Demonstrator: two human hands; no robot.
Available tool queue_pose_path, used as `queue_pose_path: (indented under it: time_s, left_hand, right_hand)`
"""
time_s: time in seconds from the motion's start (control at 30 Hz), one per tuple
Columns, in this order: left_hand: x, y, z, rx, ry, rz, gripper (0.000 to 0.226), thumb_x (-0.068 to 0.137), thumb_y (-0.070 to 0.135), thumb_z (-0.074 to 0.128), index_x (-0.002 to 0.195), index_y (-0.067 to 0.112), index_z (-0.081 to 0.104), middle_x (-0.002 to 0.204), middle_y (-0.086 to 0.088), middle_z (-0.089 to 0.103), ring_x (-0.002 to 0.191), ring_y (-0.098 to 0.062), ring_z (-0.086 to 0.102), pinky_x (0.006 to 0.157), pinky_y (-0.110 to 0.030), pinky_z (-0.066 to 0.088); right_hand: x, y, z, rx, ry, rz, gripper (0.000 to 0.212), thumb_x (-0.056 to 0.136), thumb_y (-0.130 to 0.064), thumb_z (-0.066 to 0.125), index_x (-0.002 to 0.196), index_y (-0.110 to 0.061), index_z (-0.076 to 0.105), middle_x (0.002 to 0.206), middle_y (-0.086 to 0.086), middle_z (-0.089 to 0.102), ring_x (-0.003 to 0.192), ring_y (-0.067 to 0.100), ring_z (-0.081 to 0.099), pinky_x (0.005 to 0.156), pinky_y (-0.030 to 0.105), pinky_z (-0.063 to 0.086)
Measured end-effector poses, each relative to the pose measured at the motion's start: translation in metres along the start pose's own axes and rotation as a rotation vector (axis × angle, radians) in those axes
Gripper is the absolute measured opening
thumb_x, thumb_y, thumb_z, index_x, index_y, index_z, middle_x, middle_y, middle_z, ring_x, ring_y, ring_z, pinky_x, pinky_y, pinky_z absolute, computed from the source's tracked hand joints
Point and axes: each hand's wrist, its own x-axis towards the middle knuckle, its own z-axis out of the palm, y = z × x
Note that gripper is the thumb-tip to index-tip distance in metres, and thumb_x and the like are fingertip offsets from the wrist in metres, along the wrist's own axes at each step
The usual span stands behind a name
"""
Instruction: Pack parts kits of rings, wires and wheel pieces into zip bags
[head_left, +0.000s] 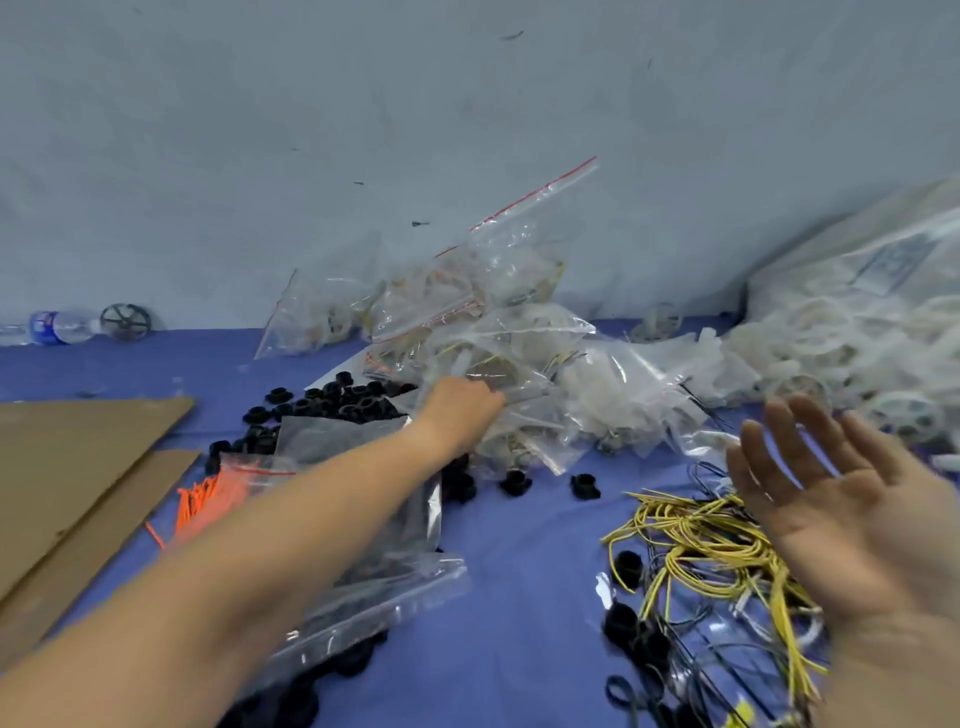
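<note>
Forearm stretched forward; left hand (460, 410) curls its fingers on a filled zip bag (519, 358) at near edge of bag pile (483, 301), mid-bench. Right hand (841, 514) raised, palm showing, fingers spread, holding nothing, over yellow wires (696, 535). Black rings (337, 400) left of pile; white wheel pieces (831, 338) heaped far right on blue bench (519, 571).

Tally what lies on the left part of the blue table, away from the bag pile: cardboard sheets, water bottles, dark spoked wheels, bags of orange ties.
Cardboard sheets: 2
Water bottle: 1
Dark spoked wheel: 1
Bag of orange ties: 1
Total: 5
</note>
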Motion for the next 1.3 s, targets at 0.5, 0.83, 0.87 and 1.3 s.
queue_pose_path:
  time_s: [0.5,0.83,0.87,1.3]
  left_hand:
    - [0.03,-0.093,-0.096,-1.135,0.297,-0.333,0.028,0.097,0.01,0.037,0.073,0.013,0.051,0.073,-0.008,0.052,0.061,-0.023,0.055,0.054,-0.03,0.052]
    - [0.0,-0.045,-0.071,-1.251,-0.477,0.092,0.031,0.091,0.047,0.06,0.106,0.021,0.065,0.103,-0.002,0.073,0.096,-0.015,0.071,0.085,-0.033,0.058]
    - [0.0,-0.041,-0.066,-1.226,-0.498,0.115,0.036,0.083,0.055,0.065,0.105,0.026,0.068,0.107,0.005,0.073,0.101,-0.01,0.068,0.091,-0.032,0.055]
    - [0.003,-0.044,-0.007,-0.469,-0.124,-0.153,0.068,0.09,0.015,0.057,0.147,0.04,0.031,0.128,-0.006,0.058,0.101,-0.026,0.059,0.071,-0.031,0.047]
  right_hand:
    - [-0.006,-0.002,-0.005,0.078,0.022,0.0,0.031,0.034,-0.031,0.073,0.062,-0.017,0.075,0.082,-0.001,0.072,0.072,0.017,0.07,0.075,0.034,0.056]
    - [-0.01,-0.002,-0.006,0.118,0.029,0.022,0.029,0.081,-0.028,0.059,0.06,-0.017,0.075,0.079,0.0,0.072,0.069,0.016,0.07,0.074,0.036,0.056]
    - [-0.009,-0.002,-0.008,0.118,0.045,0.026,0.039,0.089,-0.029,0.052,0.06,-0.016,0.075,0.079,0.0,0.072,0.069,0.016,0.07,0.075,0.036,0.056]
    - [-0.005,0.002,-0.017,0.159,0.107,0.06,0.026,0.094,-0.029,0.047,0.086,-0.013,0.066,0.077,0.002,0.071,0.073,0.018,0.067,0.079,0.035,0.055]
